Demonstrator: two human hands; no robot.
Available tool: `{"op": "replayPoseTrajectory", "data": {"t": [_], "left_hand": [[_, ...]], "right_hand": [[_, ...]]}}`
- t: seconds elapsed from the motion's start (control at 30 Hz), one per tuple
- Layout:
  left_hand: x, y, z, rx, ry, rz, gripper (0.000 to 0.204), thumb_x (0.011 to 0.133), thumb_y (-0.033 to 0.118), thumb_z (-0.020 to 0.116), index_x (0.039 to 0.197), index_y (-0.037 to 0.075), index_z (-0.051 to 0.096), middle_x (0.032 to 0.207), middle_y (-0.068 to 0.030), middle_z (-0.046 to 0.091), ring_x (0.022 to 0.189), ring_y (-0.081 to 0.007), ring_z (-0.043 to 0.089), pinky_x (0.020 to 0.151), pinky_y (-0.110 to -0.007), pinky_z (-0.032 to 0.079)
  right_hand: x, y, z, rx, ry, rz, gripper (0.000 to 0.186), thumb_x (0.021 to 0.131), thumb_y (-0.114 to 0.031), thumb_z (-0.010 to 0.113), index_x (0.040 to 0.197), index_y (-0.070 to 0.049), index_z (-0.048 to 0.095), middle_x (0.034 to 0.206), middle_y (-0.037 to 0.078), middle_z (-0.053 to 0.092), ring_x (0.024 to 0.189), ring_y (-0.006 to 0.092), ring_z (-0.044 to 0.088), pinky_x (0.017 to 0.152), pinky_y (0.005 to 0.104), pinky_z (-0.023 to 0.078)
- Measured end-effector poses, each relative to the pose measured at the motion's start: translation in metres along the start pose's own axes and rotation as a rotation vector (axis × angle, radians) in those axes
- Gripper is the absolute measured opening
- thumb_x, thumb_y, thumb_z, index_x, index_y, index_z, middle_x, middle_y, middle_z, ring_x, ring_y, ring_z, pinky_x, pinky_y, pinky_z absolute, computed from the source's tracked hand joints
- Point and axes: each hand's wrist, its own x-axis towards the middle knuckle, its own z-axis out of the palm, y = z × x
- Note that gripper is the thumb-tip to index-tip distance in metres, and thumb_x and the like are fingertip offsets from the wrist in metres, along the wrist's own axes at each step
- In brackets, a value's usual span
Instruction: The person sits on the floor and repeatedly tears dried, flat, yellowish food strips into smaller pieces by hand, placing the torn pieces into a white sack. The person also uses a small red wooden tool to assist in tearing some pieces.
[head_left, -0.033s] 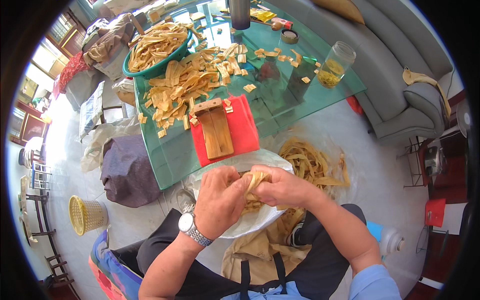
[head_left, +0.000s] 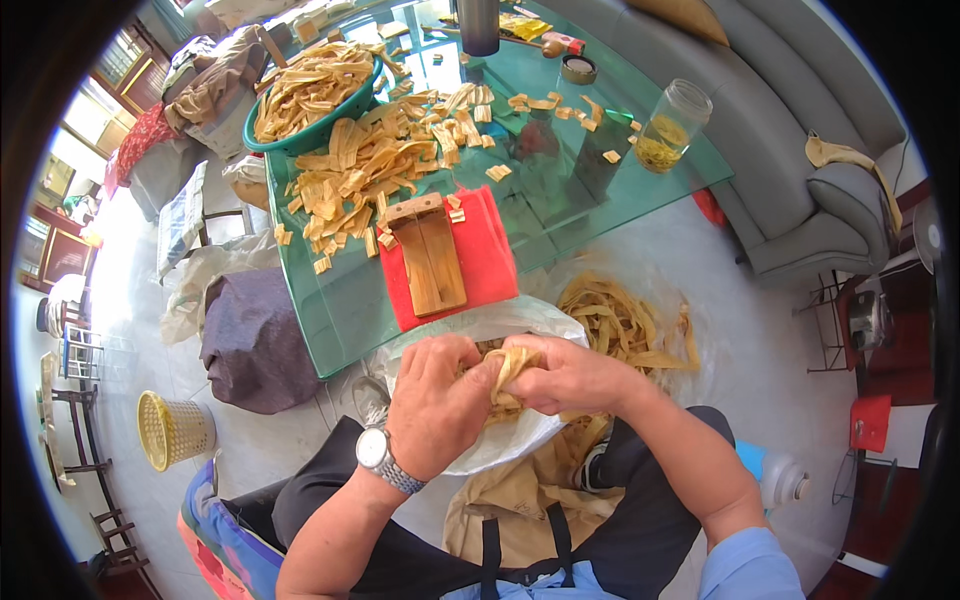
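Observation:
My left hand [head_left: 437, 400], a watch on its wrist, and my right hand [head_left: 580, 378] meet above my lap. Both are closed on a tan, folded dried strip [head_left: 514, 366], which bends into a loop between them. Right below them lies a white plastic bag [head_left: 545, 318] with more such strips in it. Just beyond, at the table's near edge, a slotted wooden block [head_left: 432, 262] rests on a red cloth [head_left: 492, 240]. Short, flat tan pieces [head_left: 365, 180] are heaped behind the block. Hidden fingertips leave the exact grip unclear.
A teal basket [head_left: 330, 135] heaped with pieces stands on the glass table [head_left: 570, 220]. A jar of yellowish liquid [head_left: 662, 150] is near the right corner. Long strips [head_left: 620, 325] lie coiled right of the bag. A yellow wastebasket [head_left: 178, 432] and a grey sofa [head_left: 730, 130] flank the table.
The strip between my hands has turned into a rounder, more upright loop. My hands have barely shifted; the rest looks the same.

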Motion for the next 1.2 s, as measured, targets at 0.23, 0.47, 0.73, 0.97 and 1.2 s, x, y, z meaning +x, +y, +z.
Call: {"op": "replayPoseTrajectory", "data": {"t": [0.23, 0.47, 0.73, 0.97, 1.2], "left_hand": [[-0.014, -0.002, -0.006, -0.065, -0.191, -0.092, 0.025, 0.08, 0.005, 0.074, 0.103, 0.006, 0.063, 0.107, -0.012, 0.056, 0.099, -0.0331, 0.056, 0.088, -0.043, 0.045], [-0.005, 0.004, 0.009, -0.633, -0.33, -0.451, 0.04, 0.088, 0.016, 0.078, 0.12, 0.003, 0.057, 0.118, -0.016, 0.062, 0.108, -0.0294, 0.063, 0.091, -0.04, 0.05], [-0.002, 0.004, -0.003, -0.591, -0.56, -0.722, 0.03, 0.091, 0.025, 0.077, 0.108, 0.003, 0.066, 0.081, -0.0073, 0.067, 0.07, -0.0156, 0.059, 0.066, -0.031, 0.051], [0.0, -0.005, -0.01, -0.553, -0.554, -0.633, 0.033, 0.097, 0.033, 0.07, 0.101, 0.001, 0.067, 0.069, -0.0037, 0.059, 0.064, -0.0125, 0.055, 0.06, -0.031, 0.048], [-0.001, -0.001, 0.006, -0.726, -0.573, -0.616, 0.035, 0.098, 0.036, 0.068, 0.106, 0.002, 0.066, 0.075, -0.0048, 0.058, 0.064, -0.012, 0.052, 0.059, -0.031, 0.047]], "right_hand": [[-0.026, -0.006, -0.047, -0.21, 0.028, -0.024, 0.017, 0.095, -0.016, 0.07, 0.108, -0.007, 0.065, 0.076, -0.006, 0.057, 0.064, 0.0014, 0.048, 0.055, 0.02, 0.037], [-0.004, 0.012, -0.026, -0.374, 0.022, -0.264, 0.018, 0.098, -0.021, 0.066, 0.105, -0.004, 0.064, 0.091, -0.002, 0.063, 0.081, 0.0056, 0.056, 0.071, 0.0237, 0.047], [-0.014, 0.008, -0.027, -0.388, 0.074, -0.197, 0.015, 0.1, -0.016, 0.064, 0.111, -0.008, 0.06, 0.089, -0.004, 0.059, 0.075, 0.0036, 0.05, 0.066, 0.0221, 0.042], [-0.019, 0.001, -0.032, -0.586, 0.071, -0.292, 0.046, 0.095, -0.015, 0.07, 0.138, -0.013, 0.053, 0.081, -0.006, 0.054, 0.072, 0.0052, 0.047, 0.064, 0.0233, 0.04], [0.004, 0.034, -0.003, -1.125, 0.131, -0.772, 0.067, 0.09, -0.014, 0.07, 0.15, -0.013, 0.04, 0.125, 0.013, 0.06, 0.109, 0.0325, 0.064, 0.087, 0.0407, 0.056]]}}
